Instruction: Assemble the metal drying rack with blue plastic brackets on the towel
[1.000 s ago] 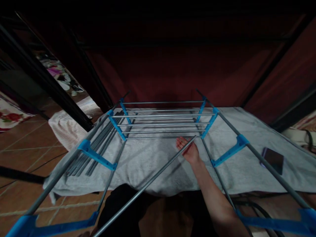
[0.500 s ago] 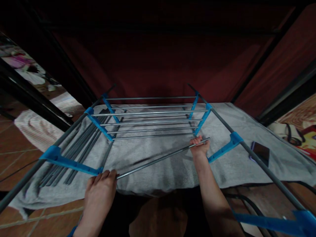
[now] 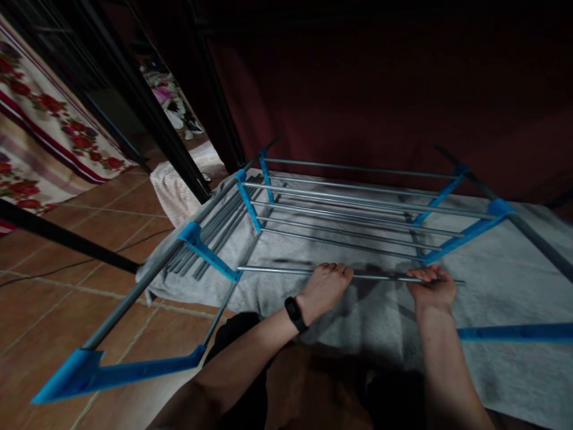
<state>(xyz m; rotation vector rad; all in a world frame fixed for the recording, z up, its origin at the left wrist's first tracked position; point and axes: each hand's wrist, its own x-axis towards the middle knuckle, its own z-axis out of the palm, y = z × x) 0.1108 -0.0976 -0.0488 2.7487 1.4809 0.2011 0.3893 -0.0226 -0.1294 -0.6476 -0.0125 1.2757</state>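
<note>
A thin metal rod (image 3: 277,270) runs nearly level in front of me, its left end at the inner tip of a blue plastic bracket (image 3: 210,254). Whether that end sits in a socket is too small to tell. Around the rod's middle my left hand (image 3: 329,286) is closed, a black band (image 3: 295,315) on its wrist. My right hand (image 3: 433,288) grips near the other end, which pokes out past the fingers. Behind both hands stands the rack frame (image 3: 358,200), with several metal rods fixed between blue side brackets.
Loose grey tubes (image 3: 219,230) lie on the grey cloth (image 3: 277,298) at left. Another blue bracket (image 3: 514,332) sticks in from the right, and one (image 3: 134,370) juts out at lower left. Dark red panels (image 3: 380,107) rise behind; a cable (image 3: 89,260) crosses the tiled floor.
My left hand has slid from the rod's left end to its middle. That end now meets the left bracket, and the rod lies more level. The view has turned left.
</note>
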